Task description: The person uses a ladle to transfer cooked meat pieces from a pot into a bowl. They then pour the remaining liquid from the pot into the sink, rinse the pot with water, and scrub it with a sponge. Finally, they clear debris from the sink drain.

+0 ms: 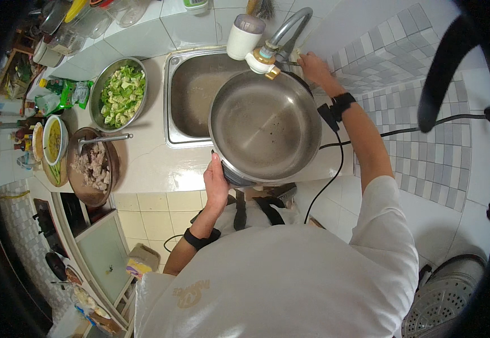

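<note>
A wide stainless steel pan [266, 126] is held over the right part of the sink and the counter, its bare inside facing up. My left hand [217, 181] grips the dark side handle [236, 175] at the pan's near edge. Beyond the pan's far right rim, my right hand [314, 69] reaches to the wall corner behind the faucet [289, 34]. Its fingertips are by a thin dark piece there, and whether they hold it is unclear. A white tap-mounted filter [245, 38] hangs over the pan's far rim. The steel sink basin [192, 97] shows at left, wet inside.
On the counter's left stand a steel bowl of cut green vegetables and cauliflower [120, 95], a brown pan of meat pieces [90, 164] with a metal spatula [109, 138], and a white bowl of yellowish food [54, 139]. A black cable [334, 177] hangs from my right wrist strap [338, 107].
</note>
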### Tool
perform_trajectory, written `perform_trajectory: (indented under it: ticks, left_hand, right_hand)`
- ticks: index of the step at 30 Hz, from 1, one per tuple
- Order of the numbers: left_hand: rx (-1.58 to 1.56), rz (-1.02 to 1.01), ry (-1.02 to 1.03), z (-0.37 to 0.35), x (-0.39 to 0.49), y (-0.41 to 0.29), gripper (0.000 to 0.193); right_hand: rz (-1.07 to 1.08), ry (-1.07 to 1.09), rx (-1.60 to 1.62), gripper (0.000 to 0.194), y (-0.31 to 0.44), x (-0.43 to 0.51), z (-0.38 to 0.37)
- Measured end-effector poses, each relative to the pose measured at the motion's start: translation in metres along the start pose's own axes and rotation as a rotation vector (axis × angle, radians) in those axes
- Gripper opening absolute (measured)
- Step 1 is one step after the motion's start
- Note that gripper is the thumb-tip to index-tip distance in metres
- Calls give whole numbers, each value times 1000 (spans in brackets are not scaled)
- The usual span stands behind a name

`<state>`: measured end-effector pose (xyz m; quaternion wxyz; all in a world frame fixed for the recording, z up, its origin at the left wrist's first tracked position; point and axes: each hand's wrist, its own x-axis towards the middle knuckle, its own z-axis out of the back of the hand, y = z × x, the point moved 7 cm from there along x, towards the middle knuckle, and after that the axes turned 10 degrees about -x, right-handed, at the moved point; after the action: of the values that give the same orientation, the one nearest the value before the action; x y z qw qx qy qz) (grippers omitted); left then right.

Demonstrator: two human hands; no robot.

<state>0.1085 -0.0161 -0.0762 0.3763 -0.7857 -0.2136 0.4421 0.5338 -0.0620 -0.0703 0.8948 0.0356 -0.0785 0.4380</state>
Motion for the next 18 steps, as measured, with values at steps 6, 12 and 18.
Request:
perform_trajectory:
  ticks: [6,12,18]
  left_hand:
    - [28,13,11,3,2,3,55]
    - [103,14,5,5,1,0,55]
    - [105,33,45,5,2,1,56]
  right_hand:
    - [-145,518,68,50,-4,-2,-46]
    - [-204,402,195,46,11,0,-1]
    - [35,32,549,40,82,-30,104]
